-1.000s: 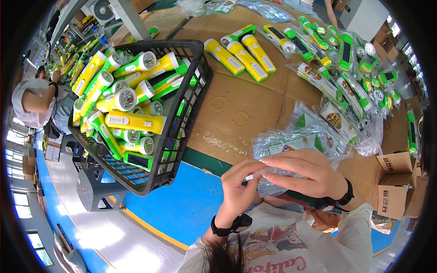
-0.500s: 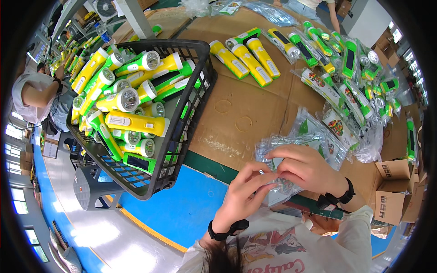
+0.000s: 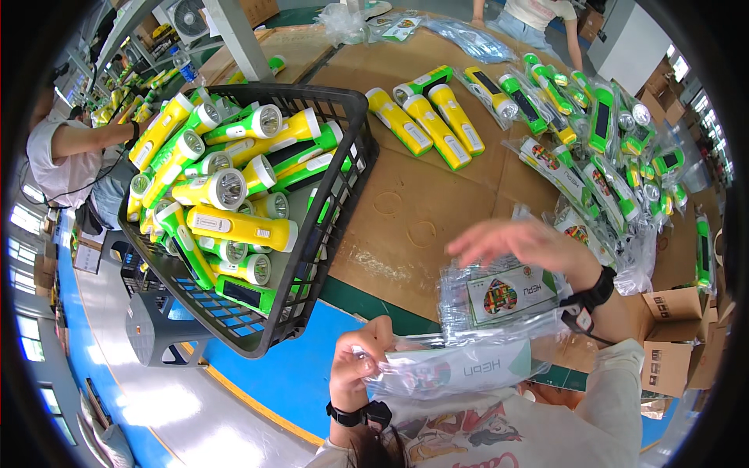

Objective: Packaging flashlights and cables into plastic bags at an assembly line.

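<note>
My left hand [image 3: 360,357] pinches one end of a clear plastic bag [image 3: 468,370] with a white and green printed card in it, held in front of my shirt at the table's near edge. Its fingers are closed on the bag's rim. My right hand [image 3: 519,243] is slightly blurred, fingers stretched out and apart with nothing in them, over a stack of flat clear bags with printed cards [image 3: 511,295]. Past the stack, several yellow and green flashlights [image 3: 429,129] lie loose on the cardboard-covered table.
A black plastic basket [image 3: 312,269] at the left is heaped with yellow and green flashlights [image 3: 242,226]. Bagged flashlights [image 3: 601,121] pile up at the right, beside open cardboard boxes [image 3: 672,343]. A grey stool [image 3: 156,331] stands below the basket. Other people are at the far side and left.
Both hands were together over the bags. My left hand has since drawn one bag down and toward me, while my right hand has let go, opened and risen.
</note>
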Motion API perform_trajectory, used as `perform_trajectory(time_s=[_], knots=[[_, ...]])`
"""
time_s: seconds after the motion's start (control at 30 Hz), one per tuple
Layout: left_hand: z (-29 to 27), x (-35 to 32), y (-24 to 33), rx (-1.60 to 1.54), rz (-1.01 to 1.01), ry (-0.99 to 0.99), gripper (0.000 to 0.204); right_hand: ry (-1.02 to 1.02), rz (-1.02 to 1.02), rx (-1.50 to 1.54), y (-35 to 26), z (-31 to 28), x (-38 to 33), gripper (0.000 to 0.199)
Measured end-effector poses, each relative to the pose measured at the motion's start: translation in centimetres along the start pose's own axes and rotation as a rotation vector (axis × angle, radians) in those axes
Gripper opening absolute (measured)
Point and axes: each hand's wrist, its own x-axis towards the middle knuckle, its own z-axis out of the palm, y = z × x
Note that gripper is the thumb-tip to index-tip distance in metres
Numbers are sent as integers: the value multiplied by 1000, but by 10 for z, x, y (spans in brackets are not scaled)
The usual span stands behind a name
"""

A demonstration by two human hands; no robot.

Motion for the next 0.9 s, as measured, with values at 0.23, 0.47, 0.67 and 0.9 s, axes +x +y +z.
perform_trajectory(time_s=[0.23, 0.47, 0.67, 0.9], knots=[[22, -5, 27, 731, 46, -200, 19, 807, 319, -826, 107, -108, 97, 49], [31, -9, 32, 935, 106, -206, 20, 847, 416, -445, 121, -122, 105, 76], [38, 9, 21, 1047, 72, -220, 20, 560, -163, 818, 22, -54, 36, 50], [48, 20, 9, 1191, 131, -365, 22, 76, -326, 690, -28, 32, -27, 45]])
